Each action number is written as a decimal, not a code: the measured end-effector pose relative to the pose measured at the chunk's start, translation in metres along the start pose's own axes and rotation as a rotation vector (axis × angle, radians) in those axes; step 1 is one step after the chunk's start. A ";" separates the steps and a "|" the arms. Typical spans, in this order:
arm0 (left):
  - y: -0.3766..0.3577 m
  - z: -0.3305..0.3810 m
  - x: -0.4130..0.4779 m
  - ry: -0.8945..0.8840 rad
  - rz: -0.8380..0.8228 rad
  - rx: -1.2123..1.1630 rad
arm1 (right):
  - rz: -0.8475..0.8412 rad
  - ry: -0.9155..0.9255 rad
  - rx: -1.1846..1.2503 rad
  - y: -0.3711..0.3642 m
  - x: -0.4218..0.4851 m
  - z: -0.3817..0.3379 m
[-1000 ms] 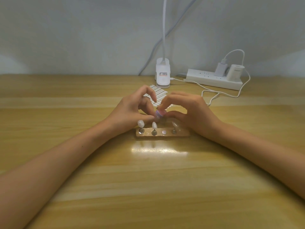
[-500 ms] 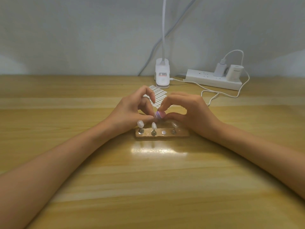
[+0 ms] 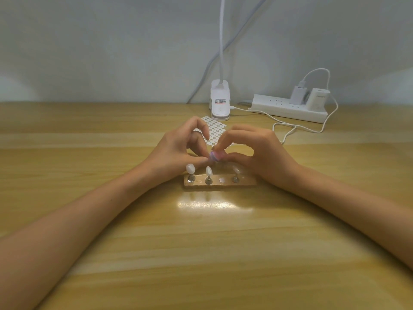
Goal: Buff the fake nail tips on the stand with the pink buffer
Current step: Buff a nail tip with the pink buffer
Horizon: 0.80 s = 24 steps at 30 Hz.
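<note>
A small wooden stand (image 3: 245, 183) lies on the table in front of me. White nail tips stand on metal pegs at its left end (image 3: 190, 168), second place (image 3: 208, 170) and fourth place (image 3: 235, 169). The third place (image 3: 222, 180) shows only a white disc. Just behind the stand, my right hand (image 3: 263, 151) pinches the pink buffer (image 3: 215, 155) between thumb and forefinger. My left hand (image 3: 176, 151) pinches a small nail tip against the buffer's end; the fingers hide most of that tip.
Behind my hands lies a sheet of white oval stickers (image 3: 215, 130). Further back stand a white clip lamp base (image 3: 220, 104) and a power strip (image 3: 288, 108) with two plugs and a trailing white cable (image 3: 290, 128). A wall closes off the table's far edge.
Both hands stay in place behind the stand. The buffer shifts only slightly against the left fingertips.
</note>
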<state>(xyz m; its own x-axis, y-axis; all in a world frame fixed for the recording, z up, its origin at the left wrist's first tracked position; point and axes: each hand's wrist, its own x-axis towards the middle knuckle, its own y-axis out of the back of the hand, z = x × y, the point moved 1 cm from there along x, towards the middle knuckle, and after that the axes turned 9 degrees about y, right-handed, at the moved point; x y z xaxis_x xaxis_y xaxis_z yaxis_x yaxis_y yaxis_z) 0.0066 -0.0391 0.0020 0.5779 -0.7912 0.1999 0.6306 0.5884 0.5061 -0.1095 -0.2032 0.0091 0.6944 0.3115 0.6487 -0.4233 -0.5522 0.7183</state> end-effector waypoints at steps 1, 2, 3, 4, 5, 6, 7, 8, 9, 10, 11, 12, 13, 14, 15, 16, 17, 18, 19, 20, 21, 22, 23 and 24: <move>0.000 0.000 0.000 0.000 0.000 -0.010 | -0.018 0.057 -0.005 -0.002 0.000 -0.002; 0.000 0.000 0.000 0.001 0.002 -0.018 | -0.035 0.108 -0.004 -0.003 0.000 -0.004; -0.001 0.000 0.000 0.003 0.005 -0.019 | -0.041 0.119 -0.003 -0.003 0.000 -0.004; -0.001 0.000 0.001 0.001 0.012 -0.015 | -0.030 0.091 -0.004 -0.002 0.000 -0.002; 0.000 0.001 0.001 -0.001 0.018 -0.012 | -0.016 0.046 -0.002 0.000 0.000 0.001; 0.000 0.000 0.001 -0.002 0.016 -0.016 | -0.011 0.013 0.000 0.002 0.000 0.003; 0.000 0.000 0.001 -0.001 0.007 -0.022 | -0.013 0.010 -0.001 0.002 -0.001 0.003; 0.000 0.000 0.000 0.000 0.002 -0.029 | -0.020 0.039 -0.003 0.001 -0.001 0.001; 0.000 0.000 0.000 0.003 0.000 -0.037 | -0.030 0.078 -0.003 -0.001 -0.002 -0.001; 0.000 0.000 0.000 0.006 -0.004 -0.039 | -0.033 0.091 0.001 -0.002 -0.001 -0.002; 0.000 0.000 0.000 0.005 -0.009 -0.033 | -0.022 0.066 0.008 -0.002 -0.001 -0.001; 0.000 0.000 0.000 -0.001 -0.009 -0.021 | -0.004 0.020 0.019 0.000 0.000 0.001; 0.000 0.000 0.000 -0.005 -0.008 -0.011 | 0.008 -0.017 0.028 0.001 0.000 0.003; 0.000 0.001 0.000 -0.009 -0.008 -0.008 | 0.013 -0.021 0.027 0.001 0.000 0.003; 0.000 0.001 0.000 -0.011 -0.006 -0.012 | 0.010 0.007 0.012 0.000 0.000 0.001; 0.000 0.001 -0.001 -0.012 -0.004 -0.018 | 0.002 0.051 0.000 -0.002 0.000 0.000; 0.000 0.001 -0.001 -0.011 -0.004 -0.018 | -0.001 0.073 0.000 -0.004 0.000 -0.002; -0.001 0.001 0.000 -0.012 -0.004 -0.012 | 0.009 0.057 0.011 -0.004 0.000 -0.001; 0.000 0.001 0.000 -0.012 -0.004 -0.003 | 0.028 0.015 0.026 -0.002 0.000 0.002; 0.000 0.001 0.001 -0.012 -0.004 0.003 | 0.043 -0.024 0.036 0.000 0.000 0.004; 0.000 0.001 0.000 -0.013 -0.011 0.003 | 0.050 -0.042 0.037 0.000 0.000 0.005; 0.000 0.001 0.000 -0.016 -0.018 0.000 | 0.053 -0.033 0.034 -0.001 0.000 0.004; 0.001 0.001 -0.001 -0.021 -0.019 -0.005 | 0.052 -0.001 0.036 -0.002 0.000 0.001; 0.001 0.001 -0.001 -0.023 -0.018 -0.006 | 0.047 0.031 0.044 -0.004 0.000 -0.001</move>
<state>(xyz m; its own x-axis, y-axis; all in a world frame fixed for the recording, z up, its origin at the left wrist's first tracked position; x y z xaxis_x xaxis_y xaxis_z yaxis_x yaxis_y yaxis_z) 0.0062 -0.0383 0.0026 0.5542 -0.8055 0.2097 0.6442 0.5746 0.5048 -0.1080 -0.2003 0.0066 0.6554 0.3078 0.6897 -0.4288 -0.6002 0.6752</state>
